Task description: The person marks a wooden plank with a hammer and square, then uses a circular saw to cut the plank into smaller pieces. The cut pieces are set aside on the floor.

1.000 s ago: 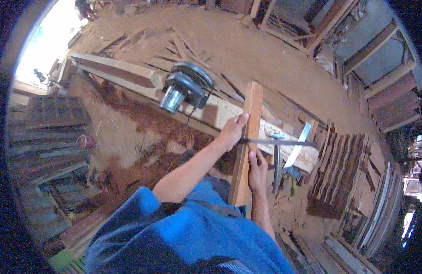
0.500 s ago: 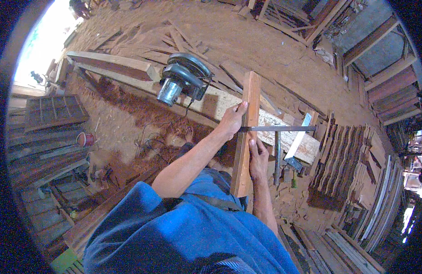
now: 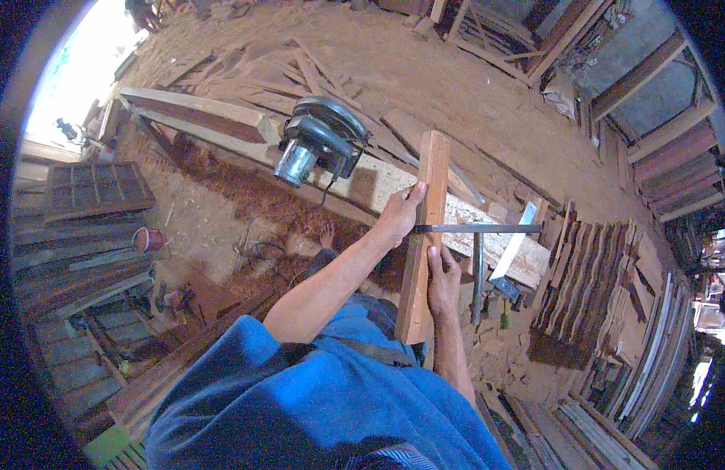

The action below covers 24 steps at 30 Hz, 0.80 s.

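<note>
A long squared wooden piece (image 3: 434,176) is held lengthwise in front of my body, its near end close to my shirt. My left hand (image 3: 402,215) is closed on its left side, thumb on the edge. Lower down, my right hand (image 3: 443,283) is closed around its right side, thumb up. A dark metal bar (image 3: 488,229) crosses the piece between my hands; it looks like a bar clamp, with a rod (image 3: 478,274) hanging from it. To the right, a try square (image 3: 514,241) with a pale blade rests on the bench plank (image 3: 386,182).
A circular saw (image 3: 319,141) sits on the plank to the left, its cord hanging down. A thick beam (image 3: 194,112) lies beyond it. Stacked wavy-edged boards (image 3: 586,278) stand at right. Offcuts litter the far ground, and a small red bucket (image 3: 148,240) is at left.
The whole view has shifted slightly down. My hands keep the same hold on the wooden piece, and its place against the bar looks almost the same.
</note>
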Each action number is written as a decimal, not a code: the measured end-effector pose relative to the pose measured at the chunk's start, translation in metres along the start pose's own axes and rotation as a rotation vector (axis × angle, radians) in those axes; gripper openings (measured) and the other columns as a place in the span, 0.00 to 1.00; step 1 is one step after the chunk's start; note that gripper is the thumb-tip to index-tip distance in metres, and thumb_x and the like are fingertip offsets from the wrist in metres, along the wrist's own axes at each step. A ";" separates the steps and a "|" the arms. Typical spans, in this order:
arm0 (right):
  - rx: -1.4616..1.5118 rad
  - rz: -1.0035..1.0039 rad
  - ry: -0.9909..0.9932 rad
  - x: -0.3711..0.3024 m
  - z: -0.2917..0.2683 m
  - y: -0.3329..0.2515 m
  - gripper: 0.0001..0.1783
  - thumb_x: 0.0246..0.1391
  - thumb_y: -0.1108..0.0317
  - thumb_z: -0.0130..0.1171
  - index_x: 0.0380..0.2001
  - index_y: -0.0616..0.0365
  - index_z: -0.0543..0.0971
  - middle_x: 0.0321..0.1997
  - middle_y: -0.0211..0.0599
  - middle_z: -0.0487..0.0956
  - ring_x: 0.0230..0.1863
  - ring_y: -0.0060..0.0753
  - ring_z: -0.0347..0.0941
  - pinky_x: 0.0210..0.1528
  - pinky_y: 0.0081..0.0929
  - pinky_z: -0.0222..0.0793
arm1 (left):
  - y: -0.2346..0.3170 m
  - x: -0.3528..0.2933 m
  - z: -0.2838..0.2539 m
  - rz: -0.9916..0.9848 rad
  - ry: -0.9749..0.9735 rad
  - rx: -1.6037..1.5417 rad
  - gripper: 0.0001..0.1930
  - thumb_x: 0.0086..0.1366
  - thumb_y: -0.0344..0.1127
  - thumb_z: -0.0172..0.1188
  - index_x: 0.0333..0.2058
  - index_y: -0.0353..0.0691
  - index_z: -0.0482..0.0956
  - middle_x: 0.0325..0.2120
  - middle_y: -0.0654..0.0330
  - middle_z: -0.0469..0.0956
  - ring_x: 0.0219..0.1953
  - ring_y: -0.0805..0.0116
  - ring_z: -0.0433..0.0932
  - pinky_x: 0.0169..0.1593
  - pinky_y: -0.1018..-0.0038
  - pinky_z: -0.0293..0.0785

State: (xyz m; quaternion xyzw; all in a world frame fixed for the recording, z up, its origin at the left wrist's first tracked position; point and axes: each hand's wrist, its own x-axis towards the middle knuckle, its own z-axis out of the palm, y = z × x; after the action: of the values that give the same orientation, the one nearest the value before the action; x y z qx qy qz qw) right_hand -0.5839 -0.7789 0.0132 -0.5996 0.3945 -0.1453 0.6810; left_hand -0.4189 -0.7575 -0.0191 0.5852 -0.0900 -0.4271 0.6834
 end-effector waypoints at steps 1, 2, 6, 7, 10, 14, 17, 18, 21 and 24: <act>-0.009 0.027 0.012 0.000 0.000 0.000 0.31 0.66 0.50 0.56 0.60 0.65 0.73 0.54 0.40 0.78 0.53 0.27 0.72 0.58 0.29 0.67 | 0.000 0.000 0.000 -0.024 -0.002 -0.012 0.31 0.75 0.55 0.46 0.52 0.26 0.76 0.41 0.52 0.81 0.40 0.69 0.79 0.49 0.69 0.75; 0.000 0.001 0.003 -0.001 0.000 -0.001 0.30 0.66 0.51 0.55 0.60 0.66 0.73 0.54 0.40 0.78 0.53 0.28 0.72 0.58 0.28 0.67 | -0.001 0.000 0.000 -0.022 0.003 -0.006 0.31 0.75 0.55 0.46 0.52 0.26 0.76 0.41 0.52 0.81 0.41 0.69 0.79 0.49 0.70 0.75; -0.007 -0.004 0.015 -0.002 0.001 -0.003 0.28 0.67 0.55 0.55 0.59 0.67 0.73 0.55 0.41 0.79 0.53 0.29 0.72 0.58 0.28 0.67 | -0.002 -0.001 0.001 -0.042 0.042 0.024 0.31 0.75 0.55 0.47 0.54 0.27 0.75 0.43 0.52 0.81 0.43 0.69 0.78 0.51 0.71 0.73; -0.016 0.008 0.024 -0.002 0.001 -0.003 0.28 0.67 0.55 0.55 0.59 0.67 0.73 0.55 0.41 0.79 0.54 0.29 0.72 0.59 0.28 0.67 | -0.002 -0.002 0.002 -0.025 0.046 0.031 0.31 0.74 0.55 0.47 0.54 0.27 0.75 0.43 0.52 0.81 0.44 0.69 0.78 0.52 0.71 0.73; 0.082 -0.021 -0.020 -0.001 0.000 0.002 0.28 0.67 0.55 0.55 0.58 0.68 0.74 0.55 0.42 0.78 0.55 0.31 0.72 0.59 0.30 0.67 | -0.001 -0.002 0.002 -0.034 0.048 0.015 0.31 0.74 0.55 0.48 0.55 0.27 0.74 0.44 0.52 0.81 0.45 0.70 0.77 0.52 0.71 0.73; -0.009 -0.007 0.035 0.003 0.000 0.014 0.28 0.65 0.55 0.58 0.59 0.66 0.74 0.53 0.38 0.79 0.51 0.25 0.73 0.56 0.26 0.68 | 0.003 -0.006 0.004 -0.034 0.066 -0.019 0.32 0.73 0.56 0.51 0.55 0.27 0.75 0.43 0.53 0.81 0.44 0.70 0.77 0.51 0.71 0.73; -0.005 -0.046 0.001 0.003 0.000 0.022 0.27 0.65 0.56 0.58 0.58 0.66 0.74 0.52 0.37 0.79 0.51 0.24 0.73 0.56 0.26 0.68 | 0.004 -0.013 0.004 -0.020 0.075 0.048 0.33 0.71 0.57 0.53 0.55 0.28 0.75 0.42 0.54 0.81 0.43 0.69 0.78 0.50 0.71 0.74; -0.013 0.014 0.018 0.003 0.001 0.024 0.28 0.65 0.53 0.57 0.57 0.66 0.75 0.53 0.45 0.80 0.54 0.34 0.73 0.59 0.32 0.67 | 0.003 -0.015 0.002 -0.016 0.057 0.140 0.33 0.70 0.58 0.54 0.56 0.29 0.74 0.42 0.54 0.82 0.43 0.68 0.79 0.50 0.71 0.74; 0.000 -0.012 0.035 0.000 0.006 0.027 0.28 0.65 0.53 0.57 0.56 0.66 0.76 0.52 0.44 0.81 0.53 0.33 0.74 0.58 0.31 0.69 | -0.007 -0.014 -0.004 0.124 0.094 0.353 0.31 0.68 0.58 0.56 0.49 0.29 0.78 0.36 0.52 0.83 0.38 0.65 0.81 0.45 0.68 0.75; -0.038 -0.032 0.059 -0.002 0.012 0.036 0.28 0.63 0.53 0.59 0.55 0.66 0.77 0.47 0.42 0.82 0.47 0.33 0.76 0.52 0.31 0.72 | -0.026 -0.007 -0.012 0.141 0.125 0.387 0.30 0.67 0.58 0.57 0.43 0.28 0.80 0.30 0.48 0.83 0.35 0.62 0.82 0.42 0.66 0.75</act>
State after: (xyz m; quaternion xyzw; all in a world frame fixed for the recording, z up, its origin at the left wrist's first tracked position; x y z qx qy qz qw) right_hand -0.5861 -0.7607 -0.0200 -0.6142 0.4075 -0.1664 0.6550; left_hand -0.4280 -0.7425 -0.0429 0.7232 -0.1684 -0.3156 0.5908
